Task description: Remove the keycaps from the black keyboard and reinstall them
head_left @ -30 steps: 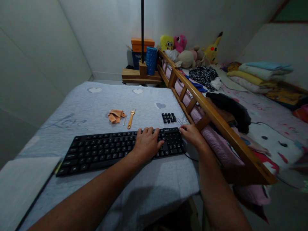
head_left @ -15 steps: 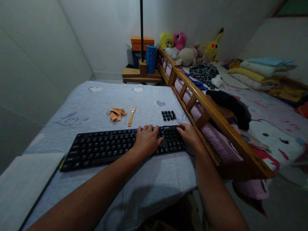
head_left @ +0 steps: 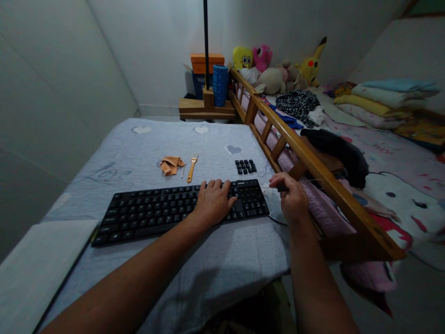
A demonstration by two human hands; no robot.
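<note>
A black keyboard (head_left: 149, 211) lies on the light blue cloth. Over its right-middle keys rests my left hand (head_left: 213, 202), fingers spread and palm down. My right hand (head_left: 290, 192) is raised just beyond the keyboard's right end, its fingers closed round a small dark tool (head_left: 282, 187) with thin wire ends. Several loose black keycaps (head_left: 245, 166) sit in rows behind the number pad, where the top looks darker. Behind the keyboard lie a brush (head_left: 192, 169) with a yellow handle, a cotton swab (head_left: 183, 171) and a crumpled orange cloth (head_left: 171, 165).
A wooden rail (head_left: 295, 139) runs along the right side, with a bed holding plush toys and clothes beyond it. A white flat item (head_left: 45, 264) lies at the near left. A blue cylinder (head_left: 220, 86) and an orange box (head_left: 207, 62) stand at the back.
My right hand has lifted off the number pad and moved right, with the small tool now showing in it. My left hand stays on the keys.
</note>
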